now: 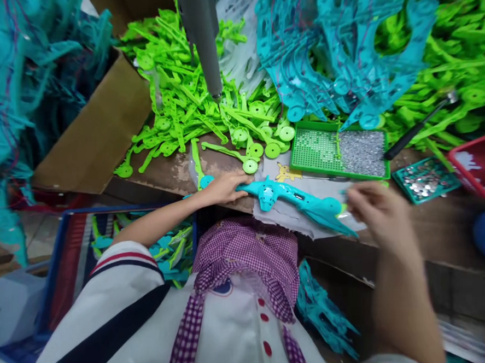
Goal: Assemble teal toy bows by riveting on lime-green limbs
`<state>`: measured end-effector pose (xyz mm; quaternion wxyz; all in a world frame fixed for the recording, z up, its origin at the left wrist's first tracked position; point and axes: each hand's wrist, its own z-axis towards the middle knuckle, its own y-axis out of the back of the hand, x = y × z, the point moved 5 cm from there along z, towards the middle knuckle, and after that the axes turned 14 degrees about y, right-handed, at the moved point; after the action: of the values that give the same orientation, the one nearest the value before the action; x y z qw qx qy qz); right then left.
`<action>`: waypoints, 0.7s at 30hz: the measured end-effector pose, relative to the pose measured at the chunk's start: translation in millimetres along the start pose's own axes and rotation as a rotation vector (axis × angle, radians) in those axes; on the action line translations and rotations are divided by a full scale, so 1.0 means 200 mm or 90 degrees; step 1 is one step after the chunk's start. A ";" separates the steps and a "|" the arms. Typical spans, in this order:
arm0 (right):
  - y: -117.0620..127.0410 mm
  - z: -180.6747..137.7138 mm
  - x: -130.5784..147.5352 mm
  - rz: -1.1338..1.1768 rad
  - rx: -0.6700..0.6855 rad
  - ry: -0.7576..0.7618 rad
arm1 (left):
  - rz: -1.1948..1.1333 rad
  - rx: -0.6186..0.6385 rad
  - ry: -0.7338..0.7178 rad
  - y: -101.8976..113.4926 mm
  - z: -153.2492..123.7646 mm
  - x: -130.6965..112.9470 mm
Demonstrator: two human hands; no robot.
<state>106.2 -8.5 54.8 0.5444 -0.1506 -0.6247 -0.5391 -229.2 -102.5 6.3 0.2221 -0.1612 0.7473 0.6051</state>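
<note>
A long turquoise plastic toy part [268, 194] lies across a grey cloth [273, 216] at the table's front edge. My left hand [225, 188] grips its left end, with fingers closed around it. Near its right end, beside a round turquoise disc with a bit of lime green under it, is my right hand [378, 211]. That hand is somewhat blurred, its fingers curled in a pinch; what sits between the fingertips is too small to name. Just behind the part stands a green tray [299, 166] holding many small silvery pieces and a lime green stick.
A grey powered screwdriver [207, 42] hangs over a heap of lime green plastic arms [181, 101]. Turquoise parts with wires [340, 56] pile behind the tray. To the right are a black-handled hammer [418, 126], a teal tray [425, 179] of metal bits and a red basket [478, 182].
</note>
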 end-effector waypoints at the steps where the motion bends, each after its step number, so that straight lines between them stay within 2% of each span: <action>1: -0.08 0.03 0.00 0.035 0.030 -0.018 | -0.001 -0.001 0.000 0.00 0.00 0.00; 4: -0.28 0.09 0.00 0.114 0.129 -0.046 | -0.005 0.000 -0.010 0.00 0.00 -0.01; 6: -0.31 0.12 0.01 0.114 0.161 -0.032 | -0.004 0.002 -0.015 0.00 0.00 -0.01; 10: -0.24 0.08 0.02 0.031 0.147 -0.016 | -0.017 -0.004 -0.010 0.00 0.00 -0.02; 13: -0.17 0.04 0.08 0.025 0.049 -0.009 | -0.025 -0.007 -0.017 0.00 0.00 -0.01; 16: -0.17 0.06 0.15 0.022 -0.015 0.064 | -0.013 -0.001 -0.023 -0.01 0.00 -0.01; 18: -0.19 0.12 0.16 -0.041 -0.008 0.110 | -0.008 -0.001 -0.019 -0.01 0.00 -0.01; 21: -0.25 0.22 0.09 -0.053 0.089 0.089 | -0.018 -0.006 -0.013 0.00 0.00 -0.01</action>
<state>38.2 1.7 51.1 0.5730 -0.0478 -0.6271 -0.5256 -227.3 -103.2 6.6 0.2376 -0.1670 0.7398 0.6070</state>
